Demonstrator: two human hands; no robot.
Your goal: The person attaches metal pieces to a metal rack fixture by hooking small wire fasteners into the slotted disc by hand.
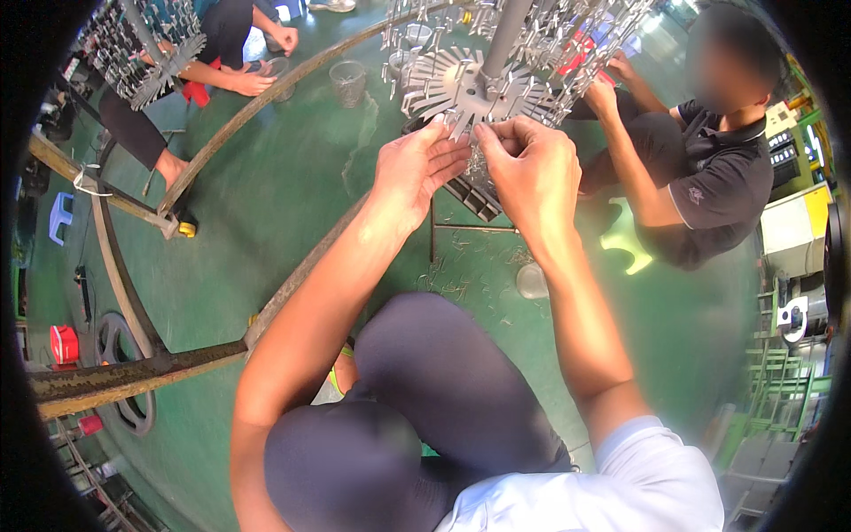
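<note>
Both hands are raised at the near edge of a grey slotted metal disc [470, 96] on an upright post [507, 44]. Small silver metal pieces hang around its rim. My left hand [412, 168] is turned palm up beside the rim. Its fingers are stretched and slightly curved, and the thumb tip is close to the hanging pieces. My right hand [539, 168] faces it, thumb and forefinger pinched together at the disc's edge. Whatever lies between those fingertips is too small to make out.
A person in a dark shirt [722, 186] crouches at the right; another person's hand [253, 82] shows at the upper left. A curved metal frame [301, 257] crosses the left. Clear cups [348, 84] stand on the green floor. A lime stool [626, 239] and dark tray [474, 197] are nearby.
</note>
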